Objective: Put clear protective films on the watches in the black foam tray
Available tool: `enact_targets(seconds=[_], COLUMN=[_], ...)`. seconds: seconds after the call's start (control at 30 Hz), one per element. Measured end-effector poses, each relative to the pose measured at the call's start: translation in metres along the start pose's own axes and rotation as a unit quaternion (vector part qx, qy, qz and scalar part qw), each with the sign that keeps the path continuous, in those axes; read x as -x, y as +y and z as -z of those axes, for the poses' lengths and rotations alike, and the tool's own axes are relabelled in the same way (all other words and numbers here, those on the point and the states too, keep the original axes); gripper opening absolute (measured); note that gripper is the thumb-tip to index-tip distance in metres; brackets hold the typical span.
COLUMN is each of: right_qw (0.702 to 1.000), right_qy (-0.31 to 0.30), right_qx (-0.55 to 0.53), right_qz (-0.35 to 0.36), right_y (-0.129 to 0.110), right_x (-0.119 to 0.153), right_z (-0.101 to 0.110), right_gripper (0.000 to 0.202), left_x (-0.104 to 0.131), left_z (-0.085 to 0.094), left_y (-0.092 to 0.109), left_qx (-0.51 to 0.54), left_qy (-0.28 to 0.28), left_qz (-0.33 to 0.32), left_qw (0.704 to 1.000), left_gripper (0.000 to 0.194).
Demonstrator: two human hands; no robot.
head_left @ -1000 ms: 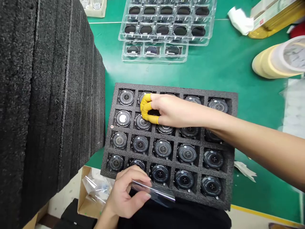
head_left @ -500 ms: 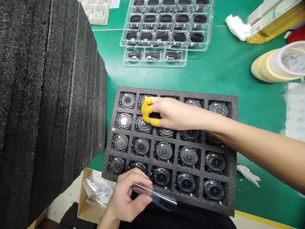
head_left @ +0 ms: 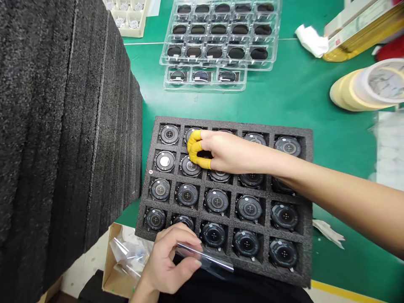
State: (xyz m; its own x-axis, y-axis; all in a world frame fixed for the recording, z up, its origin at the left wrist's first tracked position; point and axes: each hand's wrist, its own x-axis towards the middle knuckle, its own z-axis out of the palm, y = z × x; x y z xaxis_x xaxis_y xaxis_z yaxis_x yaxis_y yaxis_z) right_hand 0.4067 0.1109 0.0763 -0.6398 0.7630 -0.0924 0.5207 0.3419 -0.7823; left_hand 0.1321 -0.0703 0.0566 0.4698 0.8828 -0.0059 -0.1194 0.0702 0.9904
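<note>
A grey foam tray [head_left: 202, 123] holds several round black watch bodies, back side up, in square pockets. My right hand [head_left: 221, 149], with yellow finger cots on the fingers, reaches over its upper left part. The curled fingers are closed, their tips at a watch body [head_left: 190, 167] in the second row; whatever they pinch is hidden. On the leftmost watch body of that row lies a white round patch [head_left: 164, 161]. Down at the tray's front edge, my left hand [head_left: 175, 256] grips a curved sheet of clear plastic film [head_left: 214, 263] between thumb and fingers.
A tall stack of dark foam trays [head_left: 69, 126] stands close on the left. Clear blister trays [head_left: 162, 61] with dark round lenses lie at the back. Tape rolls [head_left: 350, 90] stand at right. Below left is a cardboard box [head_left: 110, 269] with plastic film scraps.
The view has shifted very slightly. Both hands keep the same place and pose, the right at the watch body and the left holding the film.
</note>
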Motion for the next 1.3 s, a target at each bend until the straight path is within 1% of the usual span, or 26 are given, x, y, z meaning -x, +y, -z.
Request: enact_targets(seconds=[0.23,0.37,0.5,0.6,0.7,0.8,0.9,0.97,1.03,1.1,1.2,1.23,1.3], right_qw=[1.000,0.999,0.996,0.992,0.985,0.976,0.961,0.947,0.930,0.916,0.905,0.902,0.884], right_qy=[0.008,0.011,0.040,0.085,0.151,0.210,0.267,0.308,0.343,0.372,0.401,0.410,0.439], right_qx=[0.011,0.041,0.080,0.093,0.075,0.038,-0.001,-0.024,-0.041,-0.049,-0.033,-0.017,0.028], right_qz=[0.009,0.002,0.009,-0.005,-0.026,-0.039,-0.066,-0.093,-0.124,-0.142,-0.136,-0.136,-0.157], right_y=[0.004,0.002,-0.002,-0.006,-0.012,-0.018,-0.025,-0.031,-0.042,-0.057,-0.075,-0.076,-0.069], right_x=[0.000,0.000,0.003,0.014,0.039,0.078,0.123,0.150,0.172,0.186,0.196,0.198,0.205], right_z=[-0.002,-0.006,-0.008,-0.008,-0.011,-0.021,-0.041,-0.059,-0.079,-0.100,-0.124,-0.128,-0.127], right_gripper=[0.015,0.015,0.014,0.014,0.016,0.013,0.009,0.009,0.010,0.012,0.015,0.016,0.017], left_x=[0.001,0.001,0.000,-0.001,-0.001,-0.001,-0.002,-0.004,-0.005,-0.006,-0.006,-0.007,-0.009], left_z=[0.000,0.000,0.000,0.001,0.002,0.003,0.004,0.006,0.006,0.007,0.007,0.008,0.009], left_y=[-0.001,-0.001,-0.002,-0.002,-0.003,-0.006,-0.008,-0.008,-0.008,-0.007,-0.006,-0.006,-0.007], left_qx=[-0.008,-0.007,-0.017,-0.025,-0.023,-0.026,-0.045,-0.053,-0.055,-0.056,-0.067,-0.072,-0.077], left_qy=[0.006,0.008,0.012,0.014,0.016,0.014,0.007,0.001,-0.002,0.005,0.028,0.035,0.039], left_qz=[-0.001,-0.002,-0.006,-0.017,-0.026,-0.035,-0.041,-0.047,-0.056,-0.065,-0.065,-0.062,-0.061], left_qw=[1.000,1.000,1.000,0.999,0.999,0.999,0.998,0.997,0.997,0.996,0.995,0.995,0.994], left_gripper=[0.025,0.025,0.026,0.025,0.024,0.023,0.023,0.024,0.022,0.020,0.019,0.019,0.019])
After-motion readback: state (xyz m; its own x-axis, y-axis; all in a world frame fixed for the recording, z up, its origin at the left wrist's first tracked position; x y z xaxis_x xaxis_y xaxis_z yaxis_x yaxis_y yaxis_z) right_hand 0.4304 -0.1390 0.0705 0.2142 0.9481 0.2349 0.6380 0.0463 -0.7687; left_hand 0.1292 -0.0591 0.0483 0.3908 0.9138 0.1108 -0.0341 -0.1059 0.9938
